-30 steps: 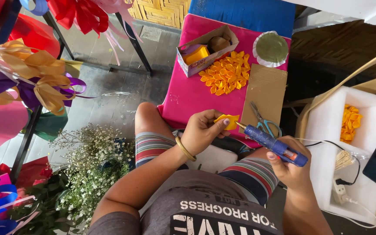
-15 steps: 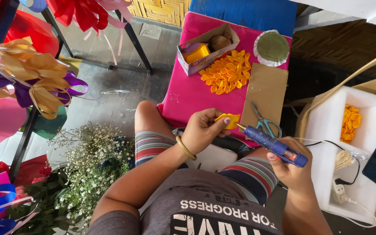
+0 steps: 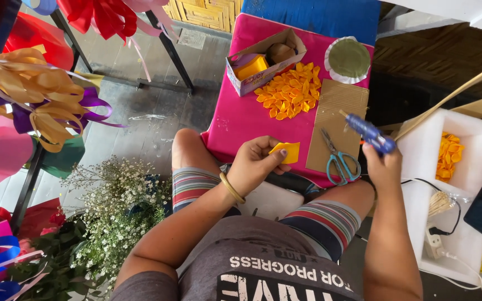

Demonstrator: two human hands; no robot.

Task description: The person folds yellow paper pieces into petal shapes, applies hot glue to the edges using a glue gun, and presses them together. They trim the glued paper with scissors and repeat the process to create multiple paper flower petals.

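Head cam looking straight down: the left hand pinches a small yellow petal piece between thumb and fingertips, right at the near edge of the pink table. Compared with a moment ago, the right hand has pulled the blue glue gun away from the petal piece and swung it out toward 3 o'clock, nozzle now tipped up over the cardboard sheet; its fingers are wrapped tight around the gun's handle. So I'd guess the dab of glue is on and the piece is ready to be folded or stuck, though I can't actually see any glue from here. Teal scissors lie on the cardboard just beside the gun hand. As for containers: the open cardboard box at 12 o'clock holds a yellow block-ish thing and something brownish, hard to tell what. A loose pile of orange petals sits right next to it, and a round green lid is at about 1 o'clock. Over at 3 o'clock the white foam box has more orange petals in one compartment, with a phone and a power strip in another.
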